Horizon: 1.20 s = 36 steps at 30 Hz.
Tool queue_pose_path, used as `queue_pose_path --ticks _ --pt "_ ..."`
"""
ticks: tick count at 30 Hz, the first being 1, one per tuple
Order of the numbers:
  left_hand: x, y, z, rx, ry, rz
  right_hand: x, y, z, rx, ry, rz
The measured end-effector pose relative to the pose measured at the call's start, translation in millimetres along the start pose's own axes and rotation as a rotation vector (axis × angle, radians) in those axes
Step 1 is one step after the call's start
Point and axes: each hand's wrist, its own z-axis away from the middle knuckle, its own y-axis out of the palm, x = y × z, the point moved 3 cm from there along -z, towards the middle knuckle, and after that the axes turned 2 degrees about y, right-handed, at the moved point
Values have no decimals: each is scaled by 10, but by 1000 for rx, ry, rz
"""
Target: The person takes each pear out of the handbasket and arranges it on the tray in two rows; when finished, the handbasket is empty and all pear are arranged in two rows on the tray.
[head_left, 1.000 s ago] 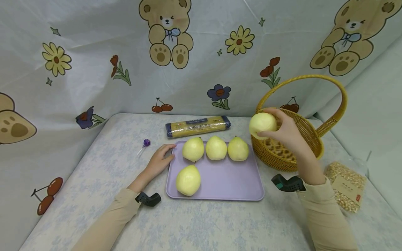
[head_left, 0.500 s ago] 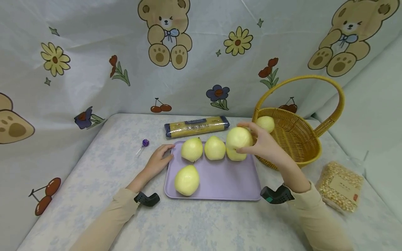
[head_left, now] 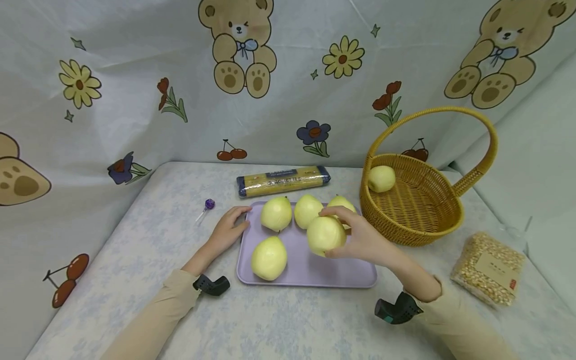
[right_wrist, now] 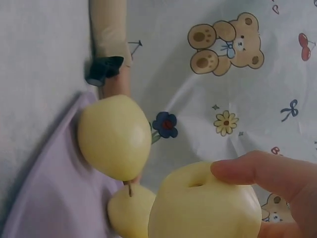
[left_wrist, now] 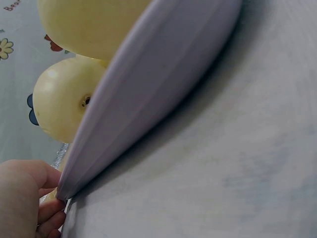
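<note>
My right hand (head_left: 360, 240) holds a pale yellow pear (head_left: 326, 236) above the purple tray (head_left: 310, 272), thumb and fingers round its sides. In the right wrist view the held pear (right_wrist: 203, 208) shows its hollow end near a fingertip. A front-left pear (head_left: 269, 258) sits on the tray. Along the back edge stand a left pear (head_left: 276, 214), a middle pear (head_left: 308, 210) and a right pear (head_left: 340, 203), partly hidden by my right hand. My left hand (head_left: 225, 231) grips the tray's far left corner; the left wrist view shows its fingers (left_wrist: 49, 213) curled at the rim.
A wicker basket (head_left: 407, 230) with a tall handle stands at the right, one pear (head_left: 381, 178) inside. A spaghetti pack (head_left: 283, 182) lies behind the tray. A lollipop (head_left: 209, 204) lies left. A bag of pale grains (head_left: 489, 270) lies at the right.
My right hand has carried its pear from the basket's left rim leftward and down, over the tray. The pear inside the basket has come into sight. My left hand stays put.
</note>
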Motion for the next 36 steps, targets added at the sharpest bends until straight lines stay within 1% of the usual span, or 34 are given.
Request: queue_pose_path --ticks 4,8,15,17,23,29,36 --pt "5 3 -4 0 5 -2 -70 129 52 42 -9 -19" --pt "4 0 -8 -7 13 -3 -116 217 50 71 -33 -36" --pt "21 9 -14 8 -11 -2 -188 349 35 109 -50 -36" --pt "24 11 -11 8 -8 -1 -196 382 36 120 -47 -47" --pt "19 5 -3 2 7 5 -212 438 29 127 -43 -57" --pt "16 -1 0 0 9 -6 -250 475 16 131 -59 -41" --pt "4 4 -6 -1 21 -6 -304 491 2 110 -67 -31"
